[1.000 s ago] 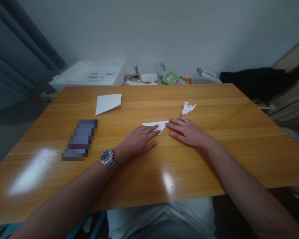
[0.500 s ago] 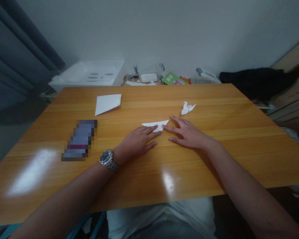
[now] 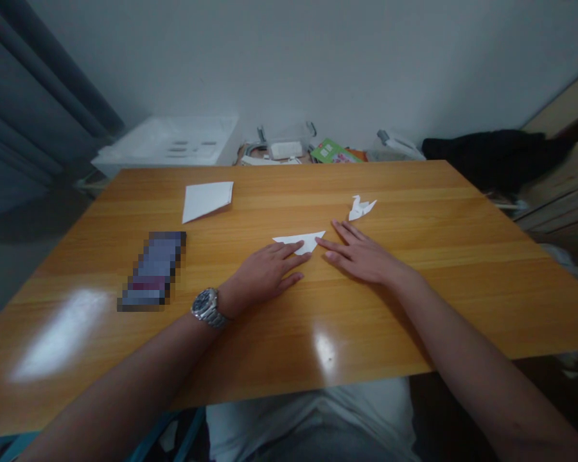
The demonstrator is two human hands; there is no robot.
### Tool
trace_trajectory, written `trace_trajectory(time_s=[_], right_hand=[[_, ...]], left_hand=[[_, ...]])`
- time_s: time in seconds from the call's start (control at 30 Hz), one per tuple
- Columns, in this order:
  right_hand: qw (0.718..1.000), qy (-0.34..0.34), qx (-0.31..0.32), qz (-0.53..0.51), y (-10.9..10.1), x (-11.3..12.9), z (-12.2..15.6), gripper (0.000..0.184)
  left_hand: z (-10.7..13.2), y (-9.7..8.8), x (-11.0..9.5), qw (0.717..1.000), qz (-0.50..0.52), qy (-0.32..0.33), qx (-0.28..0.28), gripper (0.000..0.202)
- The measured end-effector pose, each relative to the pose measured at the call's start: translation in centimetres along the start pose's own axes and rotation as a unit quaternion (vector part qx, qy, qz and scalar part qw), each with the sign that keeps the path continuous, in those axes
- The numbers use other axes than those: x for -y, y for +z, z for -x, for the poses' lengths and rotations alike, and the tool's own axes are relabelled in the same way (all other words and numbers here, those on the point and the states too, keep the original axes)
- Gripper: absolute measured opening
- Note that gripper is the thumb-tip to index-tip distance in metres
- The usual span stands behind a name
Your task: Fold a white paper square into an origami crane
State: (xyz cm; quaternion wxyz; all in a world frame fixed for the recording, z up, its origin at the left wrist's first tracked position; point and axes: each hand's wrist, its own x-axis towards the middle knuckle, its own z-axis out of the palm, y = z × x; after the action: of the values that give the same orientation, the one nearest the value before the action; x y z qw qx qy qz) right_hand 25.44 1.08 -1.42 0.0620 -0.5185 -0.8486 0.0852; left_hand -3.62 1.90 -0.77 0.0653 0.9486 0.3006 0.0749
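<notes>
Since a second ago my right hand (image 3: 361,256) has slid a little to the right, off the near corner of the folded paper (image 3: 302,240), and its fingers have spread wider. My left hand (image 3: 264,274) has hardly shifted.

Both hands lie open and flat, palms down on the table (image 3: 462,289); neither grips anything. The left fingertips (image 3: 295,246) rest on the lower edge of the paper, which by my reading pins it so the thin white wedge cannot slide on the glossy wood. The right index tip ends just beside the paper's right point; I cannot tell whether it touches. The paper itself lies flat at the table's middle, between the two hands and slightly beyond them, its long edge running left to right.

A small paper crane (image 3: 361,208) stands just beyond the right hand, apart from it. A loose sheet (image 3: 206,199) with one corner folded lies well off to the far left. Nearer, left of my wrist, sits a dark pixelated block (image 3: 153,269). A watch (image 3: 205,308) is on the left wrist.
</notes>
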Motion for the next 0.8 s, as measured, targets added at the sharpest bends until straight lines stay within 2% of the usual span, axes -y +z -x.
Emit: trace_trajectory(time_s=[0.2, 0.57, 0.8], right_hand=[[0.998, 0.067, -0.021, 0.0, 0.3, -0.5, -0.7, 0.058], [0.996, 0.065, -0.05, -0.037, -0.1, -1.3, -0.7, 0.063], [0.997, -0.046, -0.056, -0.042, -0.4, -0.6, -0.8, 0.057]], left_hand=[[0.0, 0.0, 0.0, 1.0, -0.005, -0.004, 0.007, 0.052], [0.1, -0.1, -0.1, 1.0, -0.006, -0.005, 0.006, 0.052], [0.0, -0.1, -0.1, 1.0, -0.002, -0.005, 0.005, 0.051]])
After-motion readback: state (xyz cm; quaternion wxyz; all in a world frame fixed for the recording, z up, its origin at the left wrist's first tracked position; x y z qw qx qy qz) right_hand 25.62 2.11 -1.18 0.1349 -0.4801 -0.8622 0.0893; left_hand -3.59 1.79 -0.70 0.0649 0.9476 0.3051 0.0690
